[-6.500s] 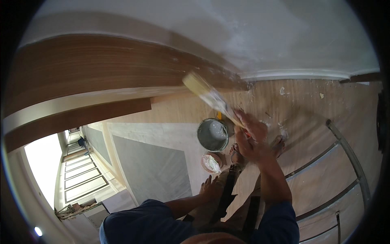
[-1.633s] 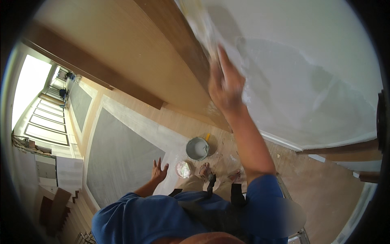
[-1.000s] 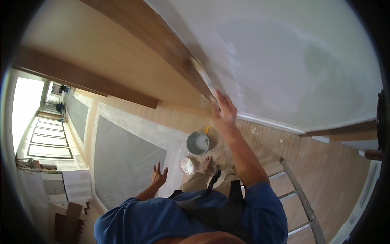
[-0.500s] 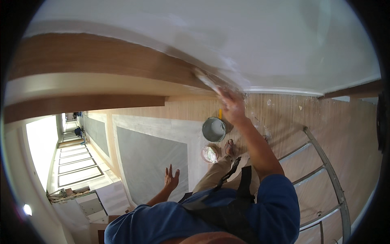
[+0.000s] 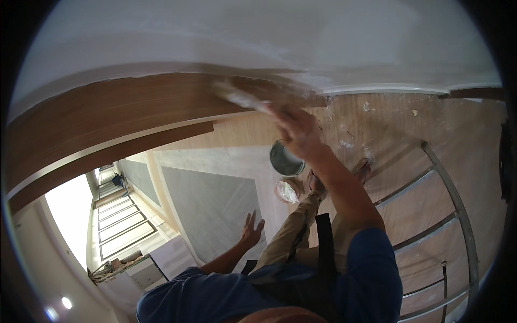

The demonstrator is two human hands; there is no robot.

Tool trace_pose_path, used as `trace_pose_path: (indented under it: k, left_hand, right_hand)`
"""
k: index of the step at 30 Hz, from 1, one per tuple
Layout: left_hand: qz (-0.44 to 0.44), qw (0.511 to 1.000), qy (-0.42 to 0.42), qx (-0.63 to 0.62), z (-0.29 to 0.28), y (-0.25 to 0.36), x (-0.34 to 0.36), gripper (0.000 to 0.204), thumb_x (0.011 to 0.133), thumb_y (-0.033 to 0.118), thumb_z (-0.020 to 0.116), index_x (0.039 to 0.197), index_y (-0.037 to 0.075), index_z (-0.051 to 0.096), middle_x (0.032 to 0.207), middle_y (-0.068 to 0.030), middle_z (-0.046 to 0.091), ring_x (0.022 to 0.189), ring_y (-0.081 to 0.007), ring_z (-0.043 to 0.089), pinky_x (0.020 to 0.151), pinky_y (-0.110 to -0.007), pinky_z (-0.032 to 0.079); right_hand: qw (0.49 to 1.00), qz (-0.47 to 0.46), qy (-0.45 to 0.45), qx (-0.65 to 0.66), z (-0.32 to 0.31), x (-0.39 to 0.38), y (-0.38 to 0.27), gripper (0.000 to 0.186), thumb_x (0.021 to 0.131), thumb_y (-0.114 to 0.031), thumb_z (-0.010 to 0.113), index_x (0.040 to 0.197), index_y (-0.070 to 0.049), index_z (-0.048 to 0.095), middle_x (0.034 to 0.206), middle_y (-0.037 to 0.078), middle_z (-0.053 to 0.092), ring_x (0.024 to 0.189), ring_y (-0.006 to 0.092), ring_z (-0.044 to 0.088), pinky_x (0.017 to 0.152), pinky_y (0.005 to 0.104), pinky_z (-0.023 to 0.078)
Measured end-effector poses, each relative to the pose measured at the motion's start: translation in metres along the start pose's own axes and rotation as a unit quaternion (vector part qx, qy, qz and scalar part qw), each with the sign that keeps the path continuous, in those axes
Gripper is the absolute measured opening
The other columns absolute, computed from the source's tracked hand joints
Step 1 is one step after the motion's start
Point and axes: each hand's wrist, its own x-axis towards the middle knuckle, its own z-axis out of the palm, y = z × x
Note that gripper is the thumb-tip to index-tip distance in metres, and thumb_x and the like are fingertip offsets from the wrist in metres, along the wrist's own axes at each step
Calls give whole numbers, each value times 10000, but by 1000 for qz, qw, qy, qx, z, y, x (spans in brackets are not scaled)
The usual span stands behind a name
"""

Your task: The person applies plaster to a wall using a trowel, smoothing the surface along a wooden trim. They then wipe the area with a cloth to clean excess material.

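A long-handled paintbrush (image 5: 239, 98), pale and smeared by motion, is in my right hand (image 5: 295, 128), with its bristle end over the brown wooden strip (image 5: 134, 99) that borders the white wall (image 5: 344, 43); whether it touches cannot be told. My left hand (image 5: 252, 231) hangs beside my body with its fingers apart, holding nothing. Under my right hand stands a grey bucket (image 5: 283, 161) with pale contents, partly hidden by that hand. A small round tub (image 5: 288, 191) with whitish material in it sits beside my feet.
A metal ladder-like frame (image 5: 458, 212) is close on my right. Wood-look flooring (image 5: 398, 116) has white smears and scraps. At the left lies a grey panel (image 5: 210, 199) within a pale border. Beyond are a bright opening (image 5: 64, 220) and a white cabinet (image 5: 161, 258) with debris on top.
Over the last second the view has swung round, so the wooden strip now runs crosswise. My right hand and the brush have shifted left from half a second ago. My left hand stays open.
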Motion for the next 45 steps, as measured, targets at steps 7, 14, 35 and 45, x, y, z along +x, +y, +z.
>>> trace_pose_path:
  k: [7, 14, 35, 45]
  left_hand:
    - [38, 993, -102, 36, 85, 22, 73, 821, 990, 636, 506, 1641, 233, 208, 1663, -278, 177, 1502, -486, 261, 1205, -558, 272]
    - [148, 962, -186, 135, 199, -24, 115, 885, 934, 599, 610, 1633, 213, 229, 1654, -284, 199, 1504, -454, 282, 1184, -540, 331]
    - [72, 965, -165, 193, 205, 39, 122, 846, 963, 584, 561, 1628, 183, 224, 1674, -229, 192, 1526, -420, 255, 1224, -554, 238]
    - [84, 964, -151, 201, 208, 38, 120, 916, 918, 624, 618, 1623, 181, 235, 1664, -264, 190, 1512, -441, 281, 1193, -603, 266]
  right_hand:
    - [992, 112, -39, -46, 0, -105, 149, 617, 829, 45, 680, 1393, -203, 631, 879, 100, 659, 709, 272, 660, 618, 401, 560]
    - [999, -22, -32, 5, 10, -61, 142, 561, 866, 28, 682, 1369, -218, 655, 922, 97, 688, 739, 270, 681, 622, 380, 574]
    - [996, -14, -78, -42, -14, -70, 206, 571, 840, 7, 716, 1364, -211, 650, 859, 49, 669, 724, 207, 656, 643, 342, 588]
    - [983, 48, -147, -96, -37, -75, 203, 677, 788, 64, 704, 1394, -227, 628, 897, 59, 660, 763, 206, 675, 643, 336, 598]
